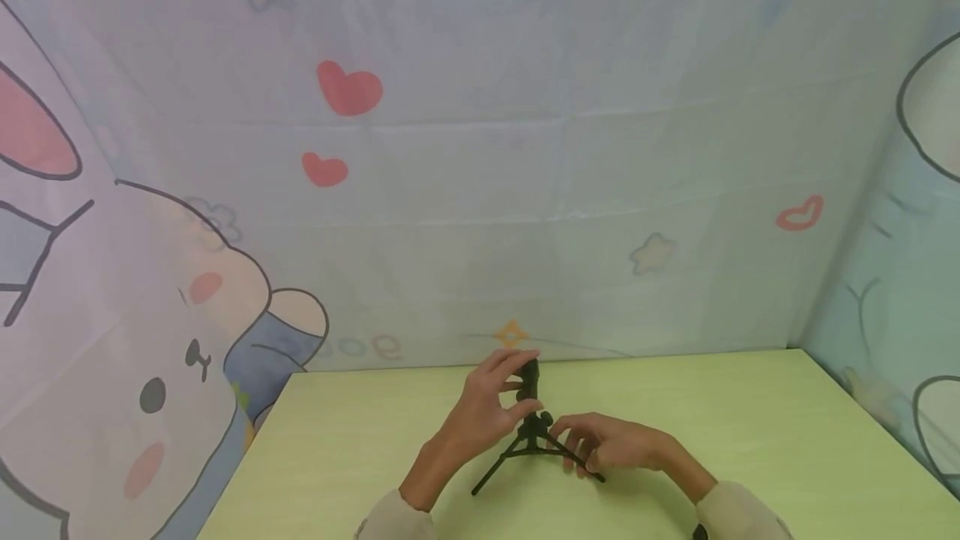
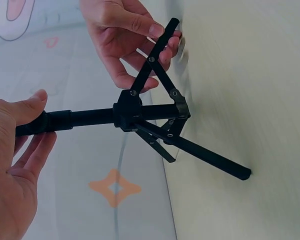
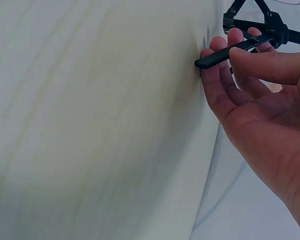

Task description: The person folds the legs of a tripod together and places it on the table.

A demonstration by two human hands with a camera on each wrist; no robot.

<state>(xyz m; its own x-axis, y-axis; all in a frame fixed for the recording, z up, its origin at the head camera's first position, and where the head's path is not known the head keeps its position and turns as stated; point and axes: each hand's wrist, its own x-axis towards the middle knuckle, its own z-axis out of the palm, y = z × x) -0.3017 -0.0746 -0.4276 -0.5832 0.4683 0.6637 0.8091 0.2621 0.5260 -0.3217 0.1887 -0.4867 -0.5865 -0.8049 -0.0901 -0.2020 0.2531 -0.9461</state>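
A small black tripod [image 1: 532,433] stands upright with its legs spread, close over the table top. My left hand [image 1: 480,408] grips the upper end of its column, thumb on one side and fingers on the other. In the left wrist view the slim column [image 2: 92,118] runs from that hand into the hub, where hinged braces join the legs. My right hand [image 1: 618,443] holds the leg on the right. Its thumb and fingers pinch that leg [image 3: 215,59] near the foot in the right wrist view. Part of the tripod's top is hidden behind the left hand.
Beneath everything lies a pale yellow-green table [image 1: 345,440]. Behind it hangs a light cloth backdrop [image 1: 465,273] with hearts, stars and a large cartoon rabbit at left. The table's back edge meets this cloth just beyond the tripod.
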